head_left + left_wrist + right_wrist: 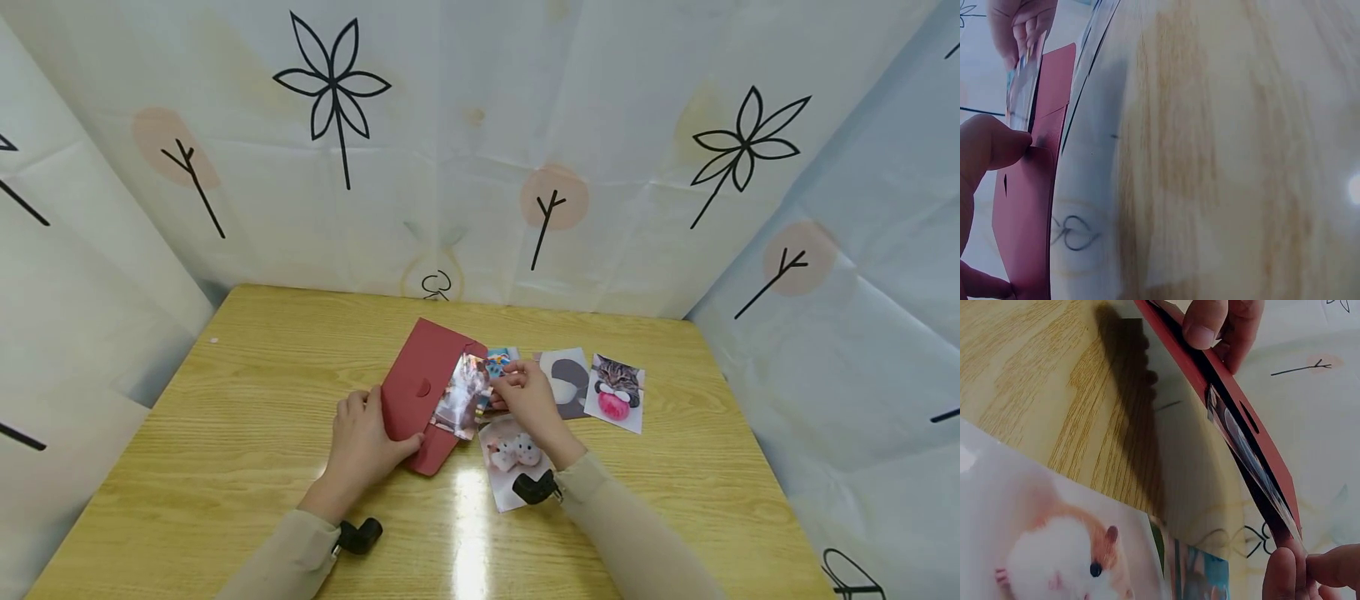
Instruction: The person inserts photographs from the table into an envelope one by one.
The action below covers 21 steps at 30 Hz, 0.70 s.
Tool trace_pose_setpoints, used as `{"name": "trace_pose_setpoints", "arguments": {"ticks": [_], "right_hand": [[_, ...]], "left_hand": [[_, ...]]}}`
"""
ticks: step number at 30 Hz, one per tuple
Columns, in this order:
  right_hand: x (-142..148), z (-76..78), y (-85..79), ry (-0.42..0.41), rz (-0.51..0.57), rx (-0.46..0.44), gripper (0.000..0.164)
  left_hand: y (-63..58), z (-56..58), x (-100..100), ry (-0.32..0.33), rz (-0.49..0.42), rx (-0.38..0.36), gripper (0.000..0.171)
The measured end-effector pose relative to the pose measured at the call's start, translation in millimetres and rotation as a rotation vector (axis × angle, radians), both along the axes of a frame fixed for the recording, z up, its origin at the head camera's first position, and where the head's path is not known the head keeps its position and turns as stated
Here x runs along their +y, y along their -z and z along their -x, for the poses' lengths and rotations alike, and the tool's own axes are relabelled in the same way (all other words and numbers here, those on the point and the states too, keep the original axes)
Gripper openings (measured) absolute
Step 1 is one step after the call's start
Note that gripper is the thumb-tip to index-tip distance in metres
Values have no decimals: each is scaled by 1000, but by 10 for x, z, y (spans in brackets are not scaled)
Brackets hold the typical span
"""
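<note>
- Work surface: we have a wooden table (225,433) below both hands; the flat photo prints lie to the right of centre.
- Holder: we see the red envelope (416,362) tilted, its long axis running from upper right to lower left of the head view. Its mouth faces the right hand.
- Left hand (362,437): we grip the envelope at its left side and lower end, thumb across the front face.
- Right hand (534,402): we pinch the outer edge of the glossy photo print with thumb and fingers. We cannot tell whether the flap is caught too.
- Loose prints: the hamster photo (501,483) lies near our right wrist; the cat photo (617,393) lies farther right.
- Glossy photo print (460,398): we find it at the mouth, partly between the red walls, its long side roughly parallel to the opening. The envelope lies left of our pinch; the right hand is nearer the print's free edge.
</note>
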State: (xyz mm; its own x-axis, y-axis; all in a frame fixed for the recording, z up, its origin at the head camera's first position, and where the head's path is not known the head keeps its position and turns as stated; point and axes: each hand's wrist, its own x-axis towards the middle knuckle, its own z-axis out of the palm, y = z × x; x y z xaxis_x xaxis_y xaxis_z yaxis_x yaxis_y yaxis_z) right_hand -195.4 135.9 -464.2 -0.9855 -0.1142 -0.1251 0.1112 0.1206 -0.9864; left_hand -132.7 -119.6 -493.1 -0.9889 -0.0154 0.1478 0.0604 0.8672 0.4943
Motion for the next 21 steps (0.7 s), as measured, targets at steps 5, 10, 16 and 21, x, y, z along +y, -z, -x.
{"name": "trace_pose_setpoints", "arguments": {"ticks": [5, 10, 16, 21], "right_hand": [[-89, 11, 4, 17, -3, 29, 32], [-171, 4, -7, 24, -27, 44, 26], [-219, -7, 1, -70, -84, 23, 32], [-222, -11, -4, -194, -151, 16, 37]], "left_hand": [[-4, -9, 21, 7, -12, -8, 104], [-14, -22, 37, 14, -23, -3, 105], [-9, -26, 44, 13, -26, -1, 105], [-10, -25, 45, 14, -14, -9, 106]]}}
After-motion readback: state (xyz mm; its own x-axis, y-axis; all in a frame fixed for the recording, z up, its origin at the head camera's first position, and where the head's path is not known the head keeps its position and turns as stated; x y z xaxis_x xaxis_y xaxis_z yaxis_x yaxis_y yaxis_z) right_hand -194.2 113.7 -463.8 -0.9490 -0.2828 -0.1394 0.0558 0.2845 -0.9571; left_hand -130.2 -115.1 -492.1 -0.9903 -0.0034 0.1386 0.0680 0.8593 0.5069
